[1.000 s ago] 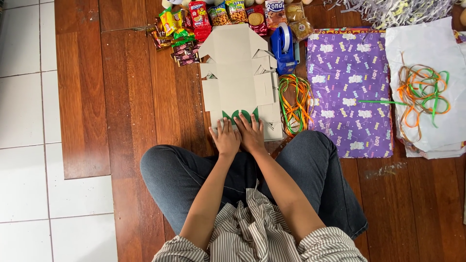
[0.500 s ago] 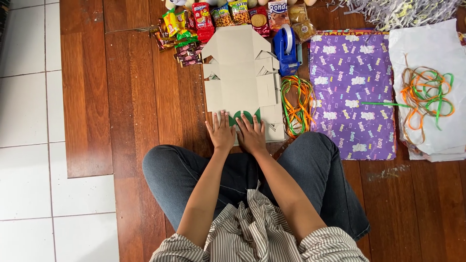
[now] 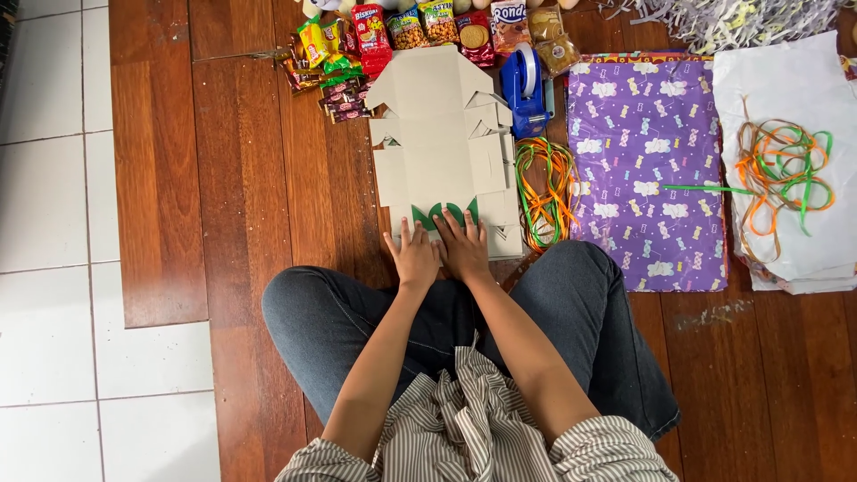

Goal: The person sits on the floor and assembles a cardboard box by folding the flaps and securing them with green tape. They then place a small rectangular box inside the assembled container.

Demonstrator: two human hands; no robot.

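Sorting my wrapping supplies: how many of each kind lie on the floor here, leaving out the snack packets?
Flat beige cardboard box blank: 1
Blue tape dispenser: 1
Purple patterned wrapping sheet: 1
White paper stack: 1
Orange-green ribbon bundles: 2
Total: 6

Grey-and-white striped short-sleeved shirt, dark blue jeans, bare forearms.

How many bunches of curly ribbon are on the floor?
2. One ribbon tangle lies between the flat cardboard box and the purple wrapping paper. The other ribbon tangle lies on the white paper at the right. More could be hidden underneath.
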